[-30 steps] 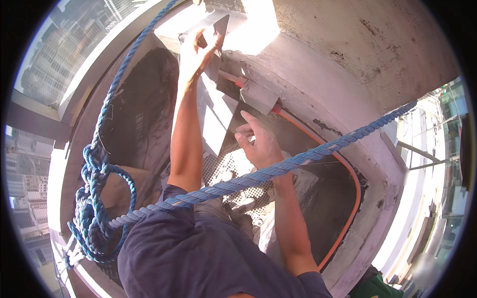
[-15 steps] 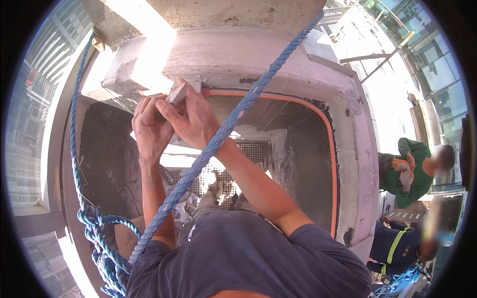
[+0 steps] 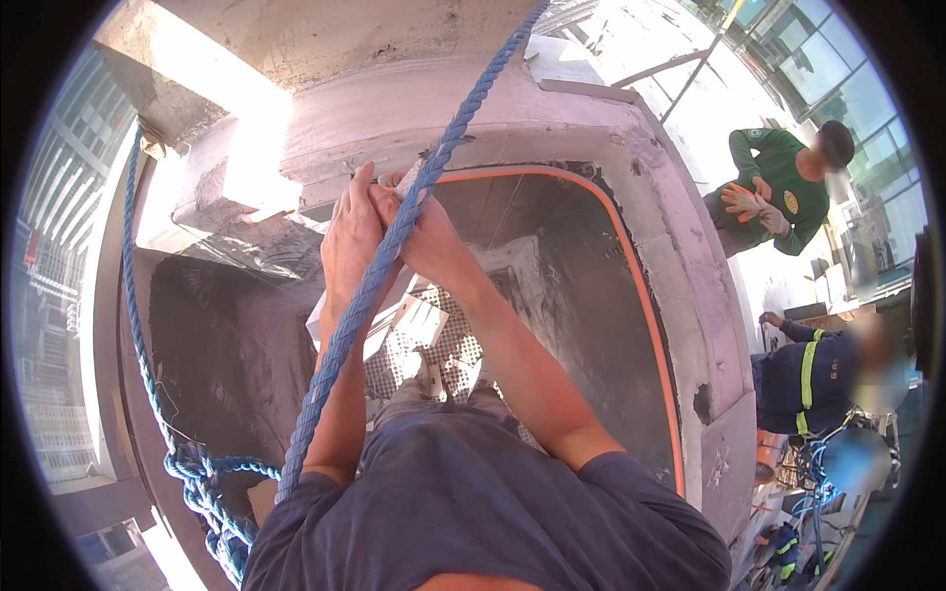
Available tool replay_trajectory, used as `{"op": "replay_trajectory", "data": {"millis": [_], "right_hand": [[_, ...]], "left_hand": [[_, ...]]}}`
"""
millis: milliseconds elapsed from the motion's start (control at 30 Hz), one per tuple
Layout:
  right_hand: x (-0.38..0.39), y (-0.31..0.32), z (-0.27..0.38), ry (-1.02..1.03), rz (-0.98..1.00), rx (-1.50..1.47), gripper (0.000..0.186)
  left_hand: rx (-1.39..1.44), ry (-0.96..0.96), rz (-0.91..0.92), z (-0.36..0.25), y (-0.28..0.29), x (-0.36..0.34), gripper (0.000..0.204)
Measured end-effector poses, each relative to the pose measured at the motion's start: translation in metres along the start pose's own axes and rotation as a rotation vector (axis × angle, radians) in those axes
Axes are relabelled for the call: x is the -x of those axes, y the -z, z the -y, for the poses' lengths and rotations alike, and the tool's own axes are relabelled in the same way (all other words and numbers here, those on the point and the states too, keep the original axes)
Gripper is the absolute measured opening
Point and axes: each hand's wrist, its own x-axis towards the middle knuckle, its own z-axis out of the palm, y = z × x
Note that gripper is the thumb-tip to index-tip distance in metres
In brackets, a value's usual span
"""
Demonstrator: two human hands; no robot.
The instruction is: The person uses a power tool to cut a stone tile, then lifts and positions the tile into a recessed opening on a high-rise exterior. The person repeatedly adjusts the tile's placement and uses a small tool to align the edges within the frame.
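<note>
Head view looked down into a dark-walled pit (image 3: 601, 325), open at the top, with the wearer's legs (image 3: 424, 396) inside it. At its bottom lay a perforated grating (image 3: 455, 340), crossed by bright patches of sunlight. Smears of pale grey marked the pit's walls.

Both hands met above the pit near its far edge. The right hand (image 3: 419, 236) had its fingers curled on a grey piece (image 3: 410, 178), which showed just above the hand, beside the rope (image 3: 389, 254). The left hand (image 3: 350, 241) pressed up against the right, its fingers close together and pointing upward; whether they too gripped the piece I could not tell, since the other hand and the rope covered much of it.

An orange pipe (image 3: 645, 286) ran along the far edge and bent down the right side. Around it went a pale, chipped concrete rim (image 3: 680, 256), and sun struck the ledge (image 3: 261, 163) at upper left. The blue rope slanted in front of the hands and both forearms, down to a tangled knot (image 3: 212, 502) at lower left.

Beyond the rim, to the right, a person in green (image 3: 788, 177) had both hands together, gloved in orange and grey. Nearer stood a person in navy (image 3: 803, 379) with a yellow band. Glass facades (image 3: 847, 74) rose behind.
</note>
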Motion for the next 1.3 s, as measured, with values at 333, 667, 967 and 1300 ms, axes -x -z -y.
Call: {"op": "replay_trajectory", "data": {"millis": [333, 667, 967, 1300], "right_hand": [[-0.013, 0.005, 0.006, -0.094, -0.087, -0.289, 0.026], [0.007, 0.096, -0.025, -0.153, -0.321, -0.491, 0.015], [0.030, 0.106, -0.022, -0.223, -0.505, -0.558, 0.013], [0.060, 0.087, 0.000, -0.262, -0.258, -0.369, 0.024]], "left_hand": [[0.267, -0.242, 0.090, 0.014, 0.029, 0.004, 0.120], [0.538, 0.334, 0.167, 0.091, -0.053, 0.040, 0.074], [0.808, 1.843, 0.334, 0.272, -0.211, 0.356, 0.090], [1.603, 2.146, -0.360, 0.338, -0.331, 0.511, 0.077]]}}
